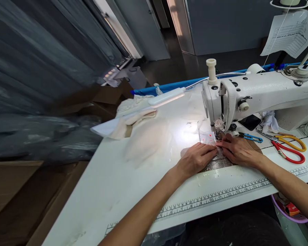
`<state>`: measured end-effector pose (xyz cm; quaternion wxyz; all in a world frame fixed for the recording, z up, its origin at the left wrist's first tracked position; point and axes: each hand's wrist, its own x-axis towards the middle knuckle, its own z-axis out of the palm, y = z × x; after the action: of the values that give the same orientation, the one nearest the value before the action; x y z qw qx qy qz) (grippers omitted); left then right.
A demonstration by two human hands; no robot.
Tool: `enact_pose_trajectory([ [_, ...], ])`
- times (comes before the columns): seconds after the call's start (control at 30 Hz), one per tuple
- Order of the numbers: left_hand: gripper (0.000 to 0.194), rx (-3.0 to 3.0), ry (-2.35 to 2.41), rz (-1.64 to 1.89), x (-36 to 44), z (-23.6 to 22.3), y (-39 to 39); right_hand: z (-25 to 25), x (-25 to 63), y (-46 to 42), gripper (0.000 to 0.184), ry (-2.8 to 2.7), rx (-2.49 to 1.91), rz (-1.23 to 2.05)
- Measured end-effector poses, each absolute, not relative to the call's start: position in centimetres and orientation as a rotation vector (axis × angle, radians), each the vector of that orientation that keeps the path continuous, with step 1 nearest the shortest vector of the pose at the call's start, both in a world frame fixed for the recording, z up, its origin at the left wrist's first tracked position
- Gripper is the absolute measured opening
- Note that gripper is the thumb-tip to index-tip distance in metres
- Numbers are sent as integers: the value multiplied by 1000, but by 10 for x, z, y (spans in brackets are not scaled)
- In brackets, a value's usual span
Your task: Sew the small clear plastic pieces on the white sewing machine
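Note:
Both hands meet just in front of the needle area of a white sewing machine. My left hand, fingers bent and pressed together, holds the near left edge of a small clear plastic piece with red marks. Close beside it, my right hand pinches the same plastic near the presser foot. Exactly what lies under the fingertips is hidden. A shiny metal plate shows beneath the hands. Blue thread snips lie just beyond my right hand.
Scissors with red and yellow handles rest at the right, near a dark phone-like object. A lit lamp reaches over the white table. Pale cloth lies farther left. A printed ruler runs along the front edge.

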<state>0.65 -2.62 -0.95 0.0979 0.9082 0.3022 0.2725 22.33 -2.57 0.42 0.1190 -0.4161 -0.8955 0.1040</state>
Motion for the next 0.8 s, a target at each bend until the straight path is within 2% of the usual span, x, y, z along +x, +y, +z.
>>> enact_pose_trajectory([
  [0.27, 28, 2843, 835, 750, -1, -11, -22, 6, 225, -27, 38, -2569, -1237, 376],
  [0.43, 20, 2905, 768, 919, 0, -11, -21, 12, 229, -27, 40, -2539, -1276, 478],
  [0.57, 14, 2992, 705, 1073, 2, -8, -20, 11, 227, -25, 38, -2628, -1226, 406],
  [0.8, 10, 3018, 668, 1080, 3, -7, -21, 6, 221, -24, 41, -2729, -1213, 191],
])
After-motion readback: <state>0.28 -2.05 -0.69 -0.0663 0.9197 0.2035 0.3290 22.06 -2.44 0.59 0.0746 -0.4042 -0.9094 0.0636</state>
